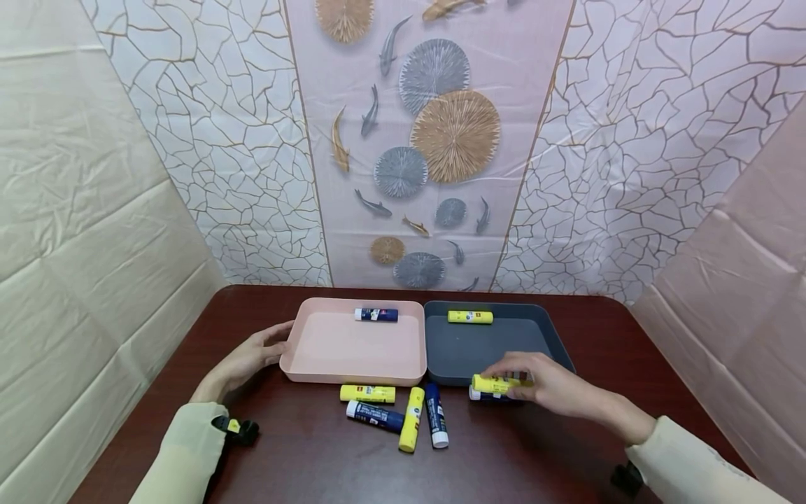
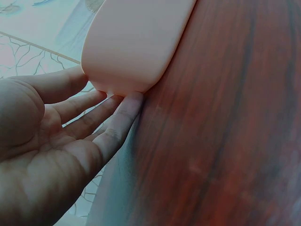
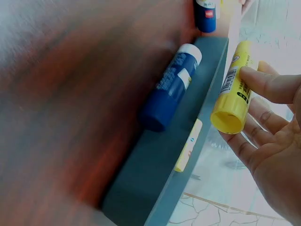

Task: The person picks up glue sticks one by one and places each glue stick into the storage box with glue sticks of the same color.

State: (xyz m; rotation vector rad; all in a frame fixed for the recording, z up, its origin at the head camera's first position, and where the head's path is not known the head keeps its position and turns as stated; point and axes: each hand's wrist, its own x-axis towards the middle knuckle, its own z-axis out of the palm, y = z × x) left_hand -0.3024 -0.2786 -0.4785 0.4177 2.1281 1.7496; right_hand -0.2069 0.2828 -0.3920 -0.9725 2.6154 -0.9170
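My left hand [image 1: 248, 359] is at the left end of the pink tray [image 1: 291, 343]. In the left wrist view its fairly straight fingertips and thumb touch the tray's outer wall [image 2: 127, 56]. My right hand [image 1: 554, 385] pinches a yellow glue stick [image 3: 233, 96] between thumb and fingers, raised off the table by the front wall of the dark grey tray [image 1: 441, 380]. Below it a navy glue stick [image 3: 171, 89] with a white end lies on the table, partly hidden in the head view. A yellow glue stick [image 1: 469, 317] lies in the grey tray, a navy one [image 1: 376, 315] in the pink tray.
In front of the trays, a yellow glue stick [image 1: 368, 394], a navy one [image 1: 375, 416], another yellow one [image 1: 411, 420] and another navy one [image 1: 436, 416] lie loose on the dark red table [image 1: 327, 469]. Patterned cloth [image 1: 409, 231] hangs behind the table.
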